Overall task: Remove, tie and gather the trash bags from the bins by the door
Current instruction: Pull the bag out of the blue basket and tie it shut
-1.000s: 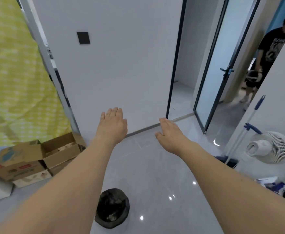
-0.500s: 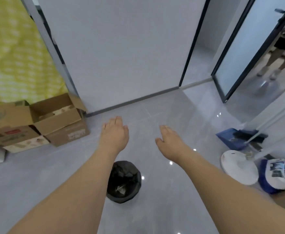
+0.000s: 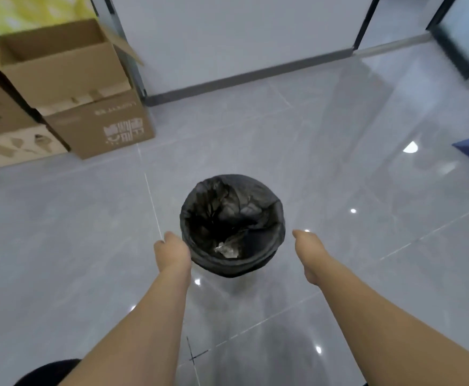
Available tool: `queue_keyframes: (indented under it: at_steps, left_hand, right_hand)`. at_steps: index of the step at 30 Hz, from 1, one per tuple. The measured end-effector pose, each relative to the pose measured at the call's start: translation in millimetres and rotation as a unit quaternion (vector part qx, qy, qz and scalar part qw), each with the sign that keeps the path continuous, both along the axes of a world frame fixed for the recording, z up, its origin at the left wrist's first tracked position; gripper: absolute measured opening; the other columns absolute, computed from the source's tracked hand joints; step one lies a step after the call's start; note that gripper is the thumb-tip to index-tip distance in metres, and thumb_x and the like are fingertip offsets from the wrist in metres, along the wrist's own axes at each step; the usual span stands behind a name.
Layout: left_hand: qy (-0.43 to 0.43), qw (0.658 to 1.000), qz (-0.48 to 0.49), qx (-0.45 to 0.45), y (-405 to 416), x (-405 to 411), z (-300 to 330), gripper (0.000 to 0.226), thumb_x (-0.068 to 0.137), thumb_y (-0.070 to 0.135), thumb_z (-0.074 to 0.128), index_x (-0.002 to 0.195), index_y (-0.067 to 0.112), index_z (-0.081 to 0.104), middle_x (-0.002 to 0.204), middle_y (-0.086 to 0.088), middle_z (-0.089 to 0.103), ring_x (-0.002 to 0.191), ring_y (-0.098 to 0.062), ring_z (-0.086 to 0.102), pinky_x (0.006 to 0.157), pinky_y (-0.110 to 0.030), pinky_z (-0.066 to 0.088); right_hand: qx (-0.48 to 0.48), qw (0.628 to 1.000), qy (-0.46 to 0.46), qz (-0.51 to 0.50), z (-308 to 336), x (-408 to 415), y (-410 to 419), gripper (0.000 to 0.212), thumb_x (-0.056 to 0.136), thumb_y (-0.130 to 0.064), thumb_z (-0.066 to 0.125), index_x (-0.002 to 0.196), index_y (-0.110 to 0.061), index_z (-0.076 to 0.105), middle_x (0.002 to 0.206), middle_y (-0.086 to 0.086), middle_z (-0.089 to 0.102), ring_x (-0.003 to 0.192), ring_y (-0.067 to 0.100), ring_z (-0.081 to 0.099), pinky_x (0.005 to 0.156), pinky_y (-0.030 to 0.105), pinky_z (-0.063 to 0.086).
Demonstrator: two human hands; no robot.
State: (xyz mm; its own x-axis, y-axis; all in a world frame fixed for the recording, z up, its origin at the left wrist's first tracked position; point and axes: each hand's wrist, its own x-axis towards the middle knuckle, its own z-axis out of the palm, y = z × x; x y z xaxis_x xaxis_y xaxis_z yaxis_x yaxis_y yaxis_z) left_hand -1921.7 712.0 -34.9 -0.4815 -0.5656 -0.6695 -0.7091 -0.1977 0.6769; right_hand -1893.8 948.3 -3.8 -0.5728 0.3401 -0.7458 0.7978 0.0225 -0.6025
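Bin (image 3: 232, 263) stands upright on the grey tile floor (image 3: 339, 135), lined with a black trash bag (image 3: 258, 218) folded over the rim; some crumpled litter (image 3: 226, 249) lies at the bottom. Left hand (image 3: 172, 253) sits at the bin's left rim, at or against the bag edge; contact unclear, fingers hidden, so grip state can't be told. Right hand (image 3: 309, 254) is just beside the right rim, apart from it, fingers pointing down, holding nothing. Cardboard boxes (image 3: 69, 87) stacked well apart, far left.

Both hands lower toward bin (image 3: 232, 227); left hand (image 3: 172, 253) now at its rim, right hand (image 3: 307, 253) just beside.
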Motion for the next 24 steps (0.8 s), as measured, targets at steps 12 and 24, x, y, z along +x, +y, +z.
queue_keyframes:
  at_steps: [12,24]
  left_hand:
    - [0.002,0.968,0.009,0.25,-2,21,-85,0.039,0.098,0.033,0.037,0.129,0.011,0.043,0.131,-0.014,0.053,0.119,-0.035,0.052,0.105,-0.049,0.038]
    - [-0.014,0.96,0.017,0.279,0,13,-95,0.031,0.09,0.029,0.048,0.113,0.01,0.057,0.086,0.0,0.062,0.089,-0.019,0.062,0.11,-0.042,0.033]
  right_hand:
    - [-0.217,0.964,-0.005,-0.152,-97,9,-21,0.054,0.1,-0.03,0.04,0.147,-0.005,0.028,0.129,0.016,0.053,0.119,0.035,0.052,0.097,0.047,0.04]
    - [-0.224,0.962,-0.01,-0.156,-104,8,-17,0.025,0.099,-0.023,0.043,0.116,-0.01,0.057,0.08,0.004,0.057,0.072,0.016,0.055,0.072,0.032,0.05]
